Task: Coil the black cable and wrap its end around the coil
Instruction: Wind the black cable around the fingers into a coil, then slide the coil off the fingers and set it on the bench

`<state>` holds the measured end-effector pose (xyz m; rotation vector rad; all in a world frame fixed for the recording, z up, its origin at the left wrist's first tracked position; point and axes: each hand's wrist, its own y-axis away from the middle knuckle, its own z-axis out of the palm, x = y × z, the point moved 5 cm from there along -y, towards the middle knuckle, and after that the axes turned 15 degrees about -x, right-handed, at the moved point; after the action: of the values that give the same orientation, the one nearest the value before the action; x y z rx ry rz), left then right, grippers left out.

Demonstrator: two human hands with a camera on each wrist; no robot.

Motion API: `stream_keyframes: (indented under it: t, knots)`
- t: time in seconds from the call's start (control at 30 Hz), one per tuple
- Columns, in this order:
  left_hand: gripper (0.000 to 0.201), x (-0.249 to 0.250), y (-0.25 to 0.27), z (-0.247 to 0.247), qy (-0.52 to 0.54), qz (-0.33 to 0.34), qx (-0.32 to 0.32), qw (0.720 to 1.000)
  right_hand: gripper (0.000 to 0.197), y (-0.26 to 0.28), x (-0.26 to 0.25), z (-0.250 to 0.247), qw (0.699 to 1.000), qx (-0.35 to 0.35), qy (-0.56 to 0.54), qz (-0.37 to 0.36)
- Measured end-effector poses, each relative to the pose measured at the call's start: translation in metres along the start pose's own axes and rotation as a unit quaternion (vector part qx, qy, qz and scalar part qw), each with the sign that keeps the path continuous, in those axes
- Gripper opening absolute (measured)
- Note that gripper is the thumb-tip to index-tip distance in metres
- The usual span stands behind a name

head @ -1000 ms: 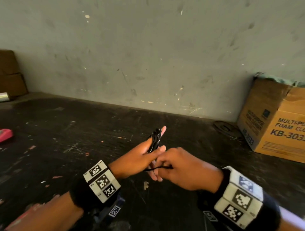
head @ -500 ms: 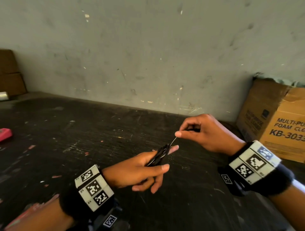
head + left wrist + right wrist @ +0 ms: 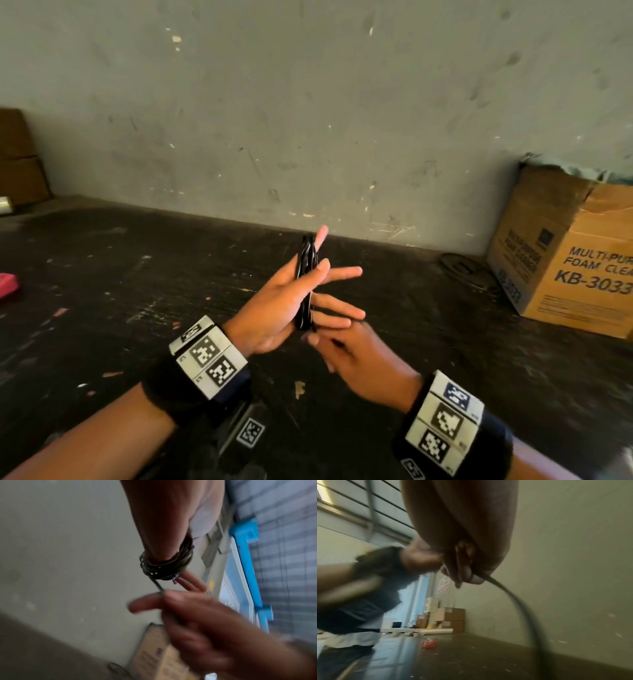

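Black cable (image 3: 306, 277) — brown box (image 3: 568, 260), black tabletop (image 3: 137, 274) — grey wall (image 3: 308, 102)

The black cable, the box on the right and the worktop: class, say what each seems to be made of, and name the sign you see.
Black cable: likely rubber or plastic sheathing, slightly glossy; it bends into tight loops and shows small highlights.
Box: corrugated cardboard, matte brown, with printed lettering and a creased flap.
Worktop: dark, hard, scuffed surface with pale scratches; painted wood or stone, cannot tell which.

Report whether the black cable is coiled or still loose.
Mostly coiled: the black cable is looped around the left hand's fingers, but its free end is pinched by the right hand, not yet tucked.
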<state>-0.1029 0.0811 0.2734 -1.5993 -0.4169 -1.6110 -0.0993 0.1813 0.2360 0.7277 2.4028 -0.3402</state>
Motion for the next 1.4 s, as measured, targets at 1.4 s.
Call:
stream_keyframes:
  t: [1.4]
  knots:
    - [0.038,-0.026,0.044,-0.016,0.125,0.028,0.007,0.992,0.042,-0.038,-0.002,0.01,0.898,0.259,-0.343,-0.092]
